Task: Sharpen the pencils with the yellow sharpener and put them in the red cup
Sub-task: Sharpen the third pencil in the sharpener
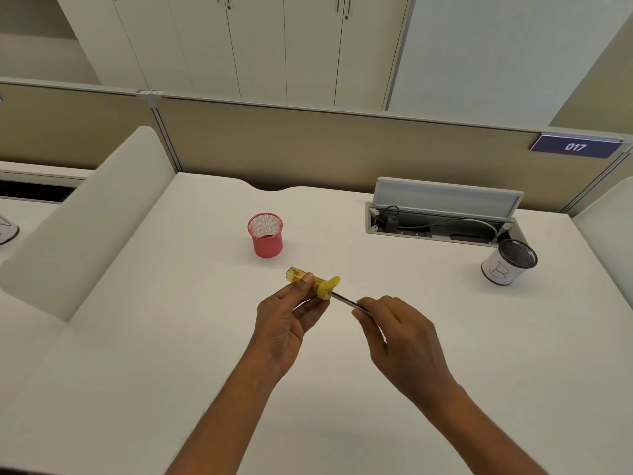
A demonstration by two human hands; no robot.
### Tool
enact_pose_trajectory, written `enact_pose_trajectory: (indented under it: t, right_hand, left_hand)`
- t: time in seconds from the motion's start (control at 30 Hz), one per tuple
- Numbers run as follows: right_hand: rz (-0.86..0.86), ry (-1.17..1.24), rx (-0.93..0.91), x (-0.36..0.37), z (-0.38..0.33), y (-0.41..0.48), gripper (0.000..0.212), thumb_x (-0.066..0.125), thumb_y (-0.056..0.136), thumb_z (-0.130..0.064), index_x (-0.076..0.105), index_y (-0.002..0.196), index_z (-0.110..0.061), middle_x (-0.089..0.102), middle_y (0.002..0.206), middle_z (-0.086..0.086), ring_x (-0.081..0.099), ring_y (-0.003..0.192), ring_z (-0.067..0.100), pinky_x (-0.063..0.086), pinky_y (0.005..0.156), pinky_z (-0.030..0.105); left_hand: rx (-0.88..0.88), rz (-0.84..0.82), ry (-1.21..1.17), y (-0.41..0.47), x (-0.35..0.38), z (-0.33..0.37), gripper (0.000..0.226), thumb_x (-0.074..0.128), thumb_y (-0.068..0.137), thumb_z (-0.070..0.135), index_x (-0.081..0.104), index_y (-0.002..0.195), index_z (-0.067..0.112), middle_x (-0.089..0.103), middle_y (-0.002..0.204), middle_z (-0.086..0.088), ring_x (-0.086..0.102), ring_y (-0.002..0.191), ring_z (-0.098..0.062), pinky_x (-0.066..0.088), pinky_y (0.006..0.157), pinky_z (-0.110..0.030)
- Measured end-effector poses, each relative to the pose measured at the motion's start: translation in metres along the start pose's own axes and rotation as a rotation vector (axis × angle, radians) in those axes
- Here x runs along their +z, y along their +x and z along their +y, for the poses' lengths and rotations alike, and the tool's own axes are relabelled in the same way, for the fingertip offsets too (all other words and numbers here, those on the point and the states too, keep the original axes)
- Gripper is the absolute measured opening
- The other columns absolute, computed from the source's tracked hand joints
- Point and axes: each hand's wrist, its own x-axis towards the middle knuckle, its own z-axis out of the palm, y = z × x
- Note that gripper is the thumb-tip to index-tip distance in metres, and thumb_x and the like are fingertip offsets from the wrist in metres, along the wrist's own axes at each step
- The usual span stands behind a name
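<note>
The left hand (pixel 284 323) grips the yellow sharpener (pixel 313 281), thumb on top and fingers curled beneath. The right hand (pixel 400 337) pinches a dark pencil (pixel 344 301) whose far end goes into the sharpener's opening. Both are held above the middle of the white bench (pixel 171 337).

The red cup (pixel 265 234), made of mesh, stands upright beyond the hands toward the far edge, apart from them. Near the far right corner an open cable box (pixel 438 224) is sunk into the top, its lid raised. A white cup (pixel 508 262) marked "B" stands just beside it. A beige partition (pixel 308 149) runs along the far edge and carries a blue sign (pixel 577 146) reading 017. Pale cabinets (pixel 274 46) rise behind it.

Most of the pencil is hidden in the right hand, and its tip is hidden inside the sharpener. The white cup's inside is too dark to read.

A white side screen (pixel 102 207) lines the left edge, well away from the hands. Another is cut off at the right.
</note>
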Motion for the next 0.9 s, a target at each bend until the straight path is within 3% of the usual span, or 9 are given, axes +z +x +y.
enact_pose_trajectory:
  t: [0.27,0.43,0.5,0.6,0.67,0.7,0.77,0.83,0.9]
  right_hand:
    - [0.017,-0.286,-0.215,-0.001,0.003,0.003,0.019,0.069,0.097,-0.019,0.075,0.106,-0.003,0.064,0.074,0.005,0.049,0.058,0.024,0.037,0.050,0.035]
    - [-0.012,-0.201,-0.169,0.000,0.002,0.005,0.019,0.064,0.100,-0.021,0.074,0.096,-0.006,0.053,0.064,0.002,0.042,0.054,0.022,0.035,0.047,0.034]
    - [-0.046,0.033,0.017,0.001,-0.005,0.007,0.019,0.061,0.101,-0.023,0.072,0.089,-0.012,0.048,0.059,-0.004,0.039,0.052,0.017,0.035,0.047,0.031]
    - [-0.114,0.598,0.591,-0.002,-0.016,0.015,0.026,0.064,0.100,-0.024,0.074,0.076,-0.017,0.040,0.050,-0.007,0.031,0.048,0.009,0.028,0.051,0.022]
    - [-0.239,0.784,0.879,-0.005,-0.018,0.022,0.033,0.063,0.100,-0.031,0.076,0.073,-0.018,0.042,0.049,-0.007,0.033,0.048,0.012,0.031,0.053,0.027]
    - [-0.295,0.803,0.914,-0.008,-0.019,0.025,0.035,0.062,0.100,-0.034,0.076,0.073,-0.017,0.045,0.049,-0.005,0.036,0.047,0.013,0.033,0.053,0.028]
    - [-0.315,0.735,0.789,-0.009,-0.018,0.027,0.033,0.059,0.101,-0.036,0.076,0.078,-0.019,0.056,0.052,-0.004,0.041,0.046,0.007,0.036,0.053,0.027]
    - [-0.233,0.567,0.529,-0.007,-0.017,0.023,0.023,0.060,0.100,-0.039,0.074,0.095,-0.022,0.067,0.068,-0.009,0.050,0.053,0.005,0.038,0.055,0.018]
    - [-0.186,0.236,0.244,-0.005,-0.013,0.018,0.038,0.062,0.096,-0.049,0.068,0.120,-0.020,0.070,0.089,-0.009,0.058,0.069,0.006,0.046,0.062,0.017]
  left_hand:
    - [-0.013,0.028,-0.014,-0.004,0.006,0.000,0.025,0.072,0.088,0.018,0.074,0.104,0.000,0.077,0.109,-0.022,0.078,0.096,-0.029,0.064,0.082,-0.037]
    - [-0.011,-0.011,-0.013,-0.005,0.007,0.002,0.034,0.073,0.082,0.018,0.072,0.108,-0.004,0.077,0.105,-0.020,0.078,0.095,-0.029,0.064,0.083,-0.037]
    - [-0.003,-0.017,-0.010,-0.005,0.005,0.002,0.029,0.072,0.086,0.015,0.072,0.107,-0.004,0.077,0.103,-0.020,0.078,0.096,-0.030,0.064,0.083,-0.036]
    - [0.011,-0.009,0.020,-0.005,0.003,0.000,0.022,0.069,0.092,0.013,0.072,0.106,-0.004,0.077,0.102,-0.019,0.077,0.097,-0.030,0.063,0.085,-0.036]
    - [0.014,0.005,0.018,-0.005,0.001,-0.002,0.024,0.071,0.090,0.014,0.072,0.106,-0.004,0.077,0.103,-0.020,0.077,0.098,-0.029,0.063,0.087,-0.037]
    - [0.017,0.013,0.008,-0.005,0.001,-0.003,0.026,0.071,0.088,0.014,0.073,0.106,-0.004,0.077,0.105,-0.020,0.077,0.098,-0.029,0.063,0.089,-0.038]
    - [0.029,0.032,-0.019,-0.006,0.000,-0.004,0.029,0.072,0.086,0.015,0.073,0.107,-0.004,0.077,0.107,-0.021,0.077,0.097,-0.028,0.063,0.088,-0.038]
    - [0.040,0.046,-0.042,-0.006,0.000,-0.004,0.030,0.072,0.086,0.016,0.073,0.108,-0.004,0.077,0.108,-0.021,0.078,0.096,-0.028,0.064,0.085,-0.037]
    - [0.044,0.057,-0.054,-0.006,0.000,-0.002,0.030,0.072,0.087,0.015,0.072,0.109,-0.005,0.077,0.109,-0.021,0.077,0.097,-0.029,0.064,0.085,-0.037]
